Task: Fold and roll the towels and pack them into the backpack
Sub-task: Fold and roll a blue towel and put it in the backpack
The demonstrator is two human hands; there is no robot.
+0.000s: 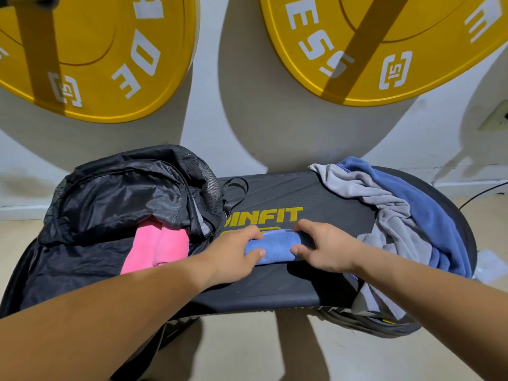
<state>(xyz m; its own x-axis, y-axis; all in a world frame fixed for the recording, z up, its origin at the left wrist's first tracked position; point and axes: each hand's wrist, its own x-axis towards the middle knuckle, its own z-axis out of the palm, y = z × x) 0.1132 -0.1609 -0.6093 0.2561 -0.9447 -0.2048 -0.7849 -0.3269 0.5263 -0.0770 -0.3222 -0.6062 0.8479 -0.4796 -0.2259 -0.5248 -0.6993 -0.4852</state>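
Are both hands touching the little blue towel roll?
Touching. The head view shows the left hand and right hand gripping the blue towel roll at each end.

The dark platform [288, 287] carries a backpack [115, 193], rolled blue towel [275, 247], and loose towels [406, 215].

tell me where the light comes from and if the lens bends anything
Head view: hard shadows of the round yellow weight plates fall on the white wall below them, so the light sits high; the wide-angle lens curves the black exercise board and stretches the forearms; focus is sharp.
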